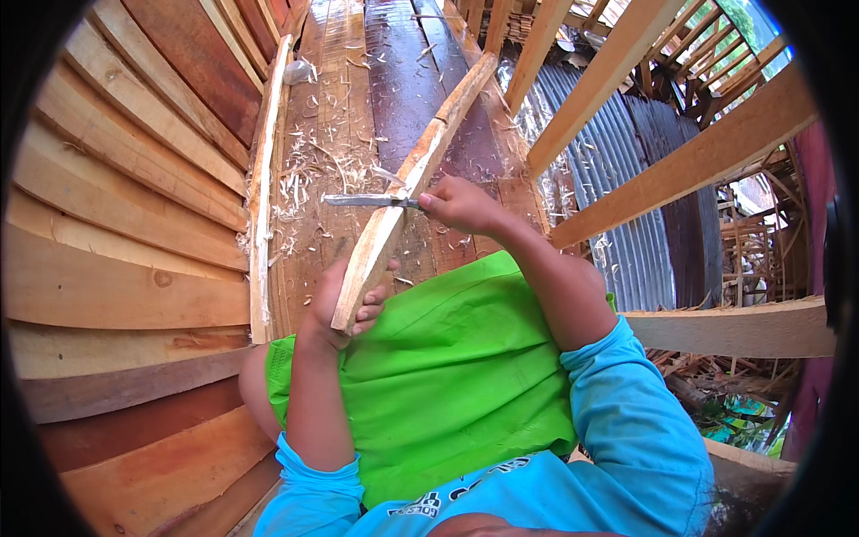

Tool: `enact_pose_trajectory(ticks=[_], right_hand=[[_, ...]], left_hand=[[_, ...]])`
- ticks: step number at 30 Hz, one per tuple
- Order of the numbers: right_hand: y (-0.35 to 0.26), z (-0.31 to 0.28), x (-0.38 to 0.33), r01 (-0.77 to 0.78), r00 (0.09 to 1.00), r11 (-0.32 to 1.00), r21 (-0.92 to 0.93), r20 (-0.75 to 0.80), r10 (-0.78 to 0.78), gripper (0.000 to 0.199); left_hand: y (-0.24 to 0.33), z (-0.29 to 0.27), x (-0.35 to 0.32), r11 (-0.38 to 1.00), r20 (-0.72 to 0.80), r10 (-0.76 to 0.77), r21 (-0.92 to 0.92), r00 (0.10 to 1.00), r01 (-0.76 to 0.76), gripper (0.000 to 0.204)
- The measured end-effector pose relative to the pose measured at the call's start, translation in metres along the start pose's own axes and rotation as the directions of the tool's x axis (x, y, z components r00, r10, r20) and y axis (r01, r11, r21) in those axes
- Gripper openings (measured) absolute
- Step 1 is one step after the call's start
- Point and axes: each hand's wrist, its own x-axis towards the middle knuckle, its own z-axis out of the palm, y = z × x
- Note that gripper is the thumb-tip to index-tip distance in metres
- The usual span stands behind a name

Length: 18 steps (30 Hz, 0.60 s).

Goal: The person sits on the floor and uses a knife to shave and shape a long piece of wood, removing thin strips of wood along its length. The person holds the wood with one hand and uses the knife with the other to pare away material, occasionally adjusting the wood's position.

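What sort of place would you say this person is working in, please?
Probably a partly open wooden porch or balcony: a brown plank floor strewn with pale curled wood shavings, a wall of overlapping wooden boards on the left, and slanting pale timber bars on the right with outdoors visible between them.

Site: narrow, open-sided timber porch or walkway; whether home or workshop, cannot tell.
Overlapping board wall (116, 300) along left of frame; plank floor (344, 98), upper centre, strewn with pale wood shavings (293, 179), consistent with woodworking on the spot. Bare wooden posts (689, 161) at right, gaps between; beyond them, corrugated metal sheeting (635, 255) and daylight at upper right.
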Motion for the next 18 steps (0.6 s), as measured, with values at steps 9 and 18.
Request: enact_pose_trajectory(ticks=[9, 18], right_hand=[[-0.004, -0.006, -0.005, -0.106, 0.983, 0.963, 0.249, 0.171, 0.064, 0.044], [-0.04, 0.027, -0.02, -0.173, 0.916, 0.867, -0.467, -0.399, -0.032, 0.04]], left_hand=[[0.001, 0.003, 0.0, 0.999, 0.014, 0.015, 0.033, 1.0, -0.016, 0.048], [0.0, 0.002, -0.002, 0.999, -0.001, 0.014, 0.037, 1.0, -0.014, 0.051]])
